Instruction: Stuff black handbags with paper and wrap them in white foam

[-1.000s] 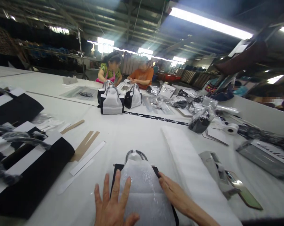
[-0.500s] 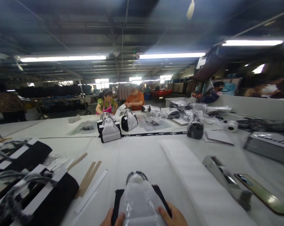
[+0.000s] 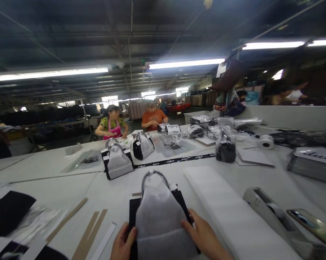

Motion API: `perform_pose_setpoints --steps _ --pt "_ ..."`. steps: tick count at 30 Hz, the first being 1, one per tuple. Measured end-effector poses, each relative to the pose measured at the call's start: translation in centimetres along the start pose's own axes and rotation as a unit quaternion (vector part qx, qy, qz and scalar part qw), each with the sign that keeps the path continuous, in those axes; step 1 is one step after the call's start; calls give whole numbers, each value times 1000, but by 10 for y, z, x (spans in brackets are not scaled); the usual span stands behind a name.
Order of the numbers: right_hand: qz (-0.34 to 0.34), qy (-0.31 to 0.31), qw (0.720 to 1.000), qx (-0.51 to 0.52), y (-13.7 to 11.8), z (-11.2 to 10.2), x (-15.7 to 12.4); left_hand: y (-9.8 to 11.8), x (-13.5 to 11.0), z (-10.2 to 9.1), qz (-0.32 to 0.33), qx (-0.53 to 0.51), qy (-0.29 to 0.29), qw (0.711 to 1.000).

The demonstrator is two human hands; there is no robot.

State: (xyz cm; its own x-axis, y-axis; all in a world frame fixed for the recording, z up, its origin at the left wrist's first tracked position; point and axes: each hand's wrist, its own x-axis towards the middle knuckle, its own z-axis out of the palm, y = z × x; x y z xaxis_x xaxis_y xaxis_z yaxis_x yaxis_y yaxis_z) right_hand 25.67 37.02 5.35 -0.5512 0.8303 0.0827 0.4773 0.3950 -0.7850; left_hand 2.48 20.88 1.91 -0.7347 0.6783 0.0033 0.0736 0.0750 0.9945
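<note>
A black handbag (image 3: 163,220) stands upright at the near middle of the table, its front covered by a white foam wrap and its looped handle wrapped in clear film. My left hand (image 3: 123,242) grips its left side, thumb on the front and fingers around the edge. On the right side, my right hand (image 3: 203,233) holds it the same way, fingers partly hidden behind the bag. Just beyond stand two similar wrapped handbags, a nearer one (image 3: 117,162) and a farther one (image 3: 142,147).
White foam sheets (image 3: 228,213) lie to the right, beside a grey tape dispenser (image 3: 276,216) and a phone (image 3: 314,225). Brown strips (image 3: 89,234) and black bags (image 3: 11,213) lie left. A printed ribbon (image 3: 176,160) crosses the table. Two people (image 3: 113,124) work opposite.
Both hands have moved the handbag forward and up, so more of it shows. The view has turned slightly. The person in orange has moved their hands toward the packaged items.
</note>
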Motion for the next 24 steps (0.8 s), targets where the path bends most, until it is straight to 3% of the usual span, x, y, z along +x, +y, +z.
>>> perform_pose_setpoints --steps 4,8,12,16,20,24 --pt "2 12 999 -30 0 -4 126 15 101 32 117 9 -50 992" --pt "-2 43 999 -11 14 5 266 4 223 71 230 71 -20 970" --pt "-6 63 998 -9 33 23 387 -18 345 104 263 89 20 961" --pt "-7 70 998 3 55 44 480 -32 442 125 286 112 48 951" --pt "-6 73 997 21 80 77 542 -55 498 143 290 155 64 942" --pt "13 70 997 17 98 115 566 -85 501 156 246 203 87 944"
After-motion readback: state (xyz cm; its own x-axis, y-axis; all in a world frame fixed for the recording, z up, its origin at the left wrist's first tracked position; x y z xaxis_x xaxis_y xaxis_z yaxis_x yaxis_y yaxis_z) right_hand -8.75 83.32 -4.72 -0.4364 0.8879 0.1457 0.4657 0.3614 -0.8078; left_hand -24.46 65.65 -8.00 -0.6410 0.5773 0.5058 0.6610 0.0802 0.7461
